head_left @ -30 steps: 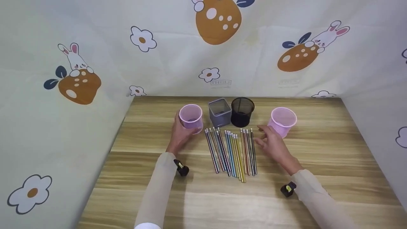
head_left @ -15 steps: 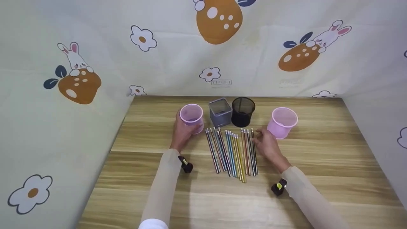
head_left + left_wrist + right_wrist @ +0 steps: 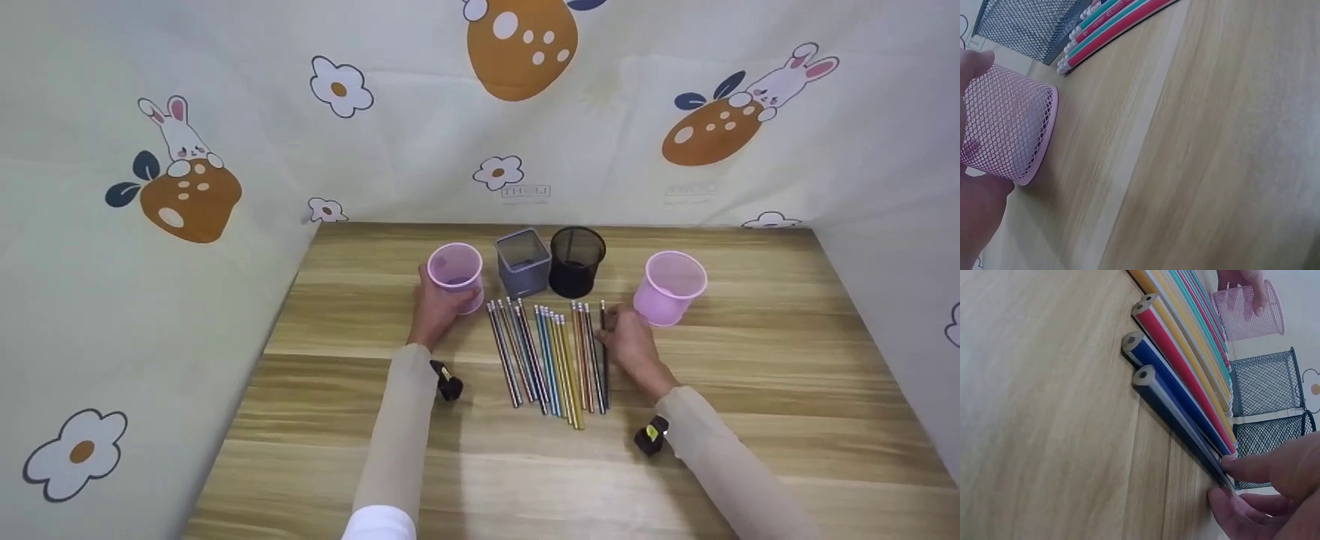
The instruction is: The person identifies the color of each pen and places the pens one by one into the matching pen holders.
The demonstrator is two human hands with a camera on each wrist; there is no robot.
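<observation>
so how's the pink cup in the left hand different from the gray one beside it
The pink cup is round, while the gray cup is square. The left hand grips the pink cup; no hand touches the gray cup. Both are mesh and open at the top.

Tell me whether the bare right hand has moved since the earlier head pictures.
Yes. Judged against the black round mesh cup, the right hand went left, to the rightmost dark wooden pencil.

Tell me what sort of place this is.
Probably a screened-off tabletop work area: printed sheeting rises behind and on both sides of the wood-grain table, where pencils lie near upright mesh cups.
</observation>
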